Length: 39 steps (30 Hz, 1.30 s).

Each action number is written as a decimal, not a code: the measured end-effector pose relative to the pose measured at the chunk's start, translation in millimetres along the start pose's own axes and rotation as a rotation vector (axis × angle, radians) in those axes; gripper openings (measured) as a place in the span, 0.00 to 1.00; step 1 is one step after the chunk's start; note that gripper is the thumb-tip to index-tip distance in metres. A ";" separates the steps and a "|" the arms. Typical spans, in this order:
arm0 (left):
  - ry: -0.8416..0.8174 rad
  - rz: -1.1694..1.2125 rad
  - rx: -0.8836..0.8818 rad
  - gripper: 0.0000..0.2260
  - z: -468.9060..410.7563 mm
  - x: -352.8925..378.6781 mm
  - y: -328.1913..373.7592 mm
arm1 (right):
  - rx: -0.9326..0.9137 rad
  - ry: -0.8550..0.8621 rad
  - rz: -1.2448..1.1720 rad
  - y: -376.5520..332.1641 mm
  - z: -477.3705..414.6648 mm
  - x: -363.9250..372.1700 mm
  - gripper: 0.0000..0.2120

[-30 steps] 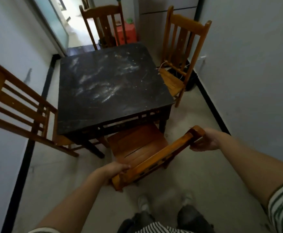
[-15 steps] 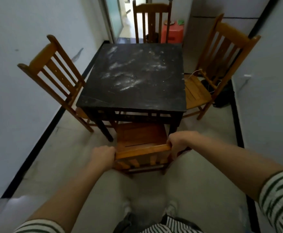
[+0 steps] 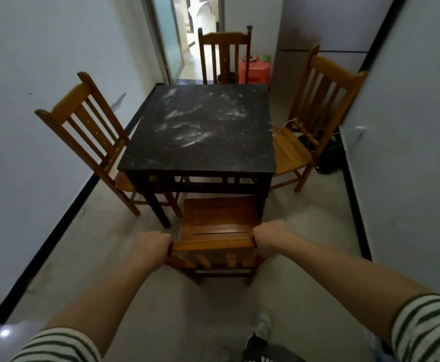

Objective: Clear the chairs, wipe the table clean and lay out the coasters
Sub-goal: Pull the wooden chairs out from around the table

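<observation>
I see the left grip [image 3: 152, 248] clamped on the left end of the near chair [image 3: 217, 218] top rail, fingers curled over the front edge, knuckles up. The right grip [image 3: 267, 237] wraps the right end of the same rail; thumb hidden, can't tell where it sits. Both grips are closed round the wood, nothing else in them. Arms out straight, striped sleeves at the frame's bottom corners.

The near chair stands at the desk's near side, back twd me, front of seat just under the desk [image 3: 239, 163] edge. Desk top is black w/ white powdery smears [image 3: 187, 131] across the middle and far half.

Other chairs: left chair [image 3: 83, 121] at the left side, seat partly under the desk; right chair [image 3: 323, 90] at the right side, seat mostly out, thin white cord on it; far chair [image 3: 224, 53] at the far side. Red stool [image 3: 255, 71] behind the far chair, to its right. Dark bag [image 3: 327, 155] on the floor behind the right chair, by the wall.
</observation>
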State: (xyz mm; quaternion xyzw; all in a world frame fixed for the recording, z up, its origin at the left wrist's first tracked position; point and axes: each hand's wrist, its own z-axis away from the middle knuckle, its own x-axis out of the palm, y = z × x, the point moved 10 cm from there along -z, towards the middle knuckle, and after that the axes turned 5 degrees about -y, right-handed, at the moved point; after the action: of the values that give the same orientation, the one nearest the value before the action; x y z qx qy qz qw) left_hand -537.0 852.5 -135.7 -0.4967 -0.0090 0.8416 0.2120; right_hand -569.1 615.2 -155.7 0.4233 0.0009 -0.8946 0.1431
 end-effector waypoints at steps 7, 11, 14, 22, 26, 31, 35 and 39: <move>0.308 0.036 -0.048 0.07 1.4 -10.2 -8.5 | 0.094 0.411 -0.117 16.6 15.7 -23.5 0.08; 0.311 0.024 -0.030 0.06 -16.7 -17.7 -15.7 | 0.119 0.511 -0.200 19.6 19.7 -33.3 0.10; 0.337 -0.002 -0.022 0.09 -23.8 -19.1 -29.9 | 0.124 0.537 -0.226 9.0 13.1 -37.2 0.11; 0.371 -0.074 0.003 0.13 -39.0 -21.1 -48.4 | 0.115 0.621 -0.194 -2.1 5.8 -45.6 0.14; 0.328 0.016 -0.028 0.09 -47.3 -26.2 -52.1 | 0.119 0.626 -0.189 -2.7 1.4 -48.8 0.14; 0.303 0.026 -0.031 0.06 -49.5 -24.9 -51.5 | 0.122 0.609 -0.207 0.9 1.4 -48.7 0.15; 0.090 0.190 -0.048 0.04 -61.3 -26.0 -52.8 | 0.063 0.519 -0.446 10.1 0.8 -43.6 0.23; -0.194 0.446 0.016 0.16 -80.7 -48.0 -32.0 | 0.170 0.492 -0.984 81.5 6.5 -28.1 0.20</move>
State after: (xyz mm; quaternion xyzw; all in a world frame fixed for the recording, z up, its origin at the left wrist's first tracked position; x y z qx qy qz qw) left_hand -438.0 848.2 -129.3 -0.4016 0.0871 0.9114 0.0228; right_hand -536.2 543.4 -120.5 0.5794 0.1595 -0.7278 -0.3305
